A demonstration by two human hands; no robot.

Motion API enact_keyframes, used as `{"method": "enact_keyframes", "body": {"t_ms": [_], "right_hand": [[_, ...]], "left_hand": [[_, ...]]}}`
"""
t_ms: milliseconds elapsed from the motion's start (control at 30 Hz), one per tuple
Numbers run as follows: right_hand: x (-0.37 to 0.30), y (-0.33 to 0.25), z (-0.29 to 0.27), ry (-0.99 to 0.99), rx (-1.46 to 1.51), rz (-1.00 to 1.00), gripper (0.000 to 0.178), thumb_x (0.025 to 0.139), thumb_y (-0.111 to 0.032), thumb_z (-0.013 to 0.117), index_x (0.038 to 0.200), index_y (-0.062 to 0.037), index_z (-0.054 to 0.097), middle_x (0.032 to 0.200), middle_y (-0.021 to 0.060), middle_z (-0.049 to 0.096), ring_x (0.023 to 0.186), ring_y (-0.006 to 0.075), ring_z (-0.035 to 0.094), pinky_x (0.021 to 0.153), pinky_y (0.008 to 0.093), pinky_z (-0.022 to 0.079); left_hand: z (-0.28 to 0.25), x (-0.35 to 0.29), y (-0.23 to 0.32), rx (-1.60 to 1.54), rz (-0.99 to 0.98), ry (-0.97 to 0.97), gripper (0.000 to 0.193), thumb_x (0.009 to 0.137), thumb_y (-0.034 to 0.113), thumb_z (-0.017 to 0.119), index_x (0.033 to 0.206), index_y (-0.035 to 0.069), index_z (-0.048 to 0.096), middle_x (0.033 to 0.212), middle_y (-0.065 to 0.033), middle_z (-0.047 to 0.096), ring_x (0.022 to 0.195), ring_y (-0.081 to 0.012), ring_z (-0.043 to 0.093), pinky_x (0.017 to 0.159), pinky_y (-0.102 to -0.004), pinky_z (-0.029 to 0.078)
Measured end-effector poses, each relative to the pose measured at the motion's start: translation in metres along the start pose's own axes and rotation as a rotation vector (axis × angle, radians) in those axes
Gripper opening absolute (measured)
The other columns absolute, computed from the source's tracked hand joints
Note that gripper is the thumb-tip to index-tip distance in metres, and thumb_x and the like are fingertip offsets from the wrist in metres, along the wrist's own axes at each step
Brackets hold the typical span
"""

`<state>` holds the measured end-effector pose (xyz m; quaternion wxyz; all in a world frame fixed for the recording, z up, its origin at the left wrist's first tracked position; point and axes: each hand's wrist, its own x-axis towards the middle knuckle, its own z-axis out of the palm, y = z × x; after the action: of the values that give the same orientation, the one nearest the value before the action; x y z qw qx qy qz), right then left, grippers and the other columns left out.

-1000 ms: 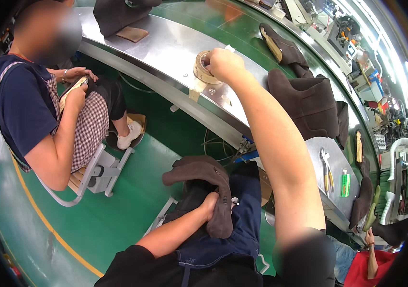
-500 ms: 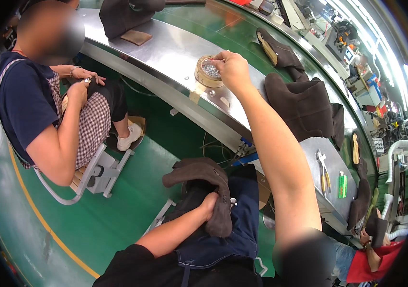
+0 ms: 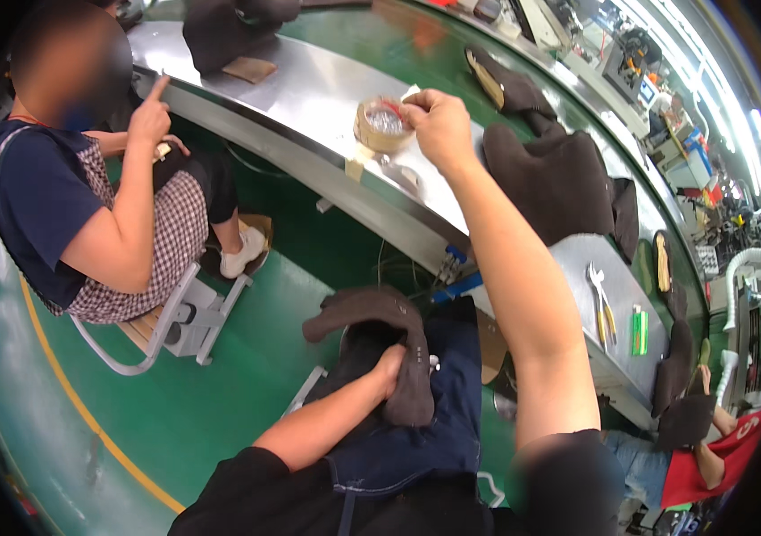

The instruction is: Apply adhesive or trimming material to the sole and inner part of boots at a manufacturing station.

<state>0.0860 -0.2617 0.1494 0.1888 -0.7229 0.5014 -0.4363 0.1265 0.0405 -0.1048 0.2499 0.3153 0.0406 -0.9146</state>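
Across my lap lies a dark brown boot upper [image 3: 413, 380], curved, with a row of small marks along its side. My left hand [image 3: 388, 371] reaches into its opening and grips the wall; the fingertips are hidden inside. Stretched out over the metal table, my right hand [image 3: 441, 129] has thumb and fingers pinched together at the right rim of a round tan container [image 3: 381, 141]. Small shiny metal pieces [image 3: 382, 121] fill that container. Whatever the pinched fingers hold is too small to make out.
More dark brown uppers [image 3: 546, 179] lie right of my arm. Pliers [image 3: 603, 304] and a green box [image 3: 639, 330] rest on the side table [image 3: 577, 259]. A seated co-worker [image 3: 59, 214] is at left; another person in red [image 3: 724, 451] works at far right.
My right hand has drawn slightly back from over the metal pieces to the container's right rim. My left hand keeps its grip. The left co-worker has raised a hand with a finger pointing.
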Motion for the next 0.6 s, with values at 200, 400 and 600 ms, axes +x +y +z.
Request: {"method": "enact_keyframes", "body": {"t_ms": [200, 400, 600], "right_hand": [[-0.135, -0.036, -0.057, -0.135, 0.303, 0.351, 0.017, 0.098, -0.011, 0.069, 0.1, 0.0055, 0.073, 0.079, 0.0038, 0.069, 0.068, 0.0084, 0.062, 0.062, 0.0249, 0.049], [-0.3, -0.022, -0.101, -0.091, 0.438, 0.616, 0.009, 0.1, -0.009, 0.069, 0.098, -0.0003, 0.072, 0.08, 0.0011, 0.071, 0.07, 0.0073, 0.066, 0.063, 0.0221, 0.05], [-0.378, -0.026, -0.093, -0.059, 0.536, 0.57, 0.006, 0.098, -0.005, 0.072, 0.095, 0.0001, 0.07, 0.086, 0.0013, 0.068, 0.074, 0.0076, 0.06, 0.066, 0.024, 0.05]], "left_hand": [[-0.006, 0.001, 0.006, -0.021, 0.031, -0.038, 0.038, 0.106, 0.032, 0.039, 0.099, 0.004, 0.064, 0.087, -0.0149, 0.07, 0.074, -0.0273, 0.068, 0.066, -0.0407, 0.059], [0.008, 0.008, 0.001, 0.1, 0.064, -0.005, 0.05, 0.105, 0.041, 0.034, 0.104, 0.0, 0.063, 0.078, -0.0191, 0.066, 0.061, -0.034, 0.066, 0.056, -0.046, 0.058], [0.041, -0.012, -0.004, 0.261, 0.133, -0.044, 0.03, 0.108, 0.026, 0.04, 0.095, 0.008, 0.061, 0.081, -0.0039, 0.063, 0.068, -0.0183, 0.063, 0.059, -0.0354, 0.054]]}}
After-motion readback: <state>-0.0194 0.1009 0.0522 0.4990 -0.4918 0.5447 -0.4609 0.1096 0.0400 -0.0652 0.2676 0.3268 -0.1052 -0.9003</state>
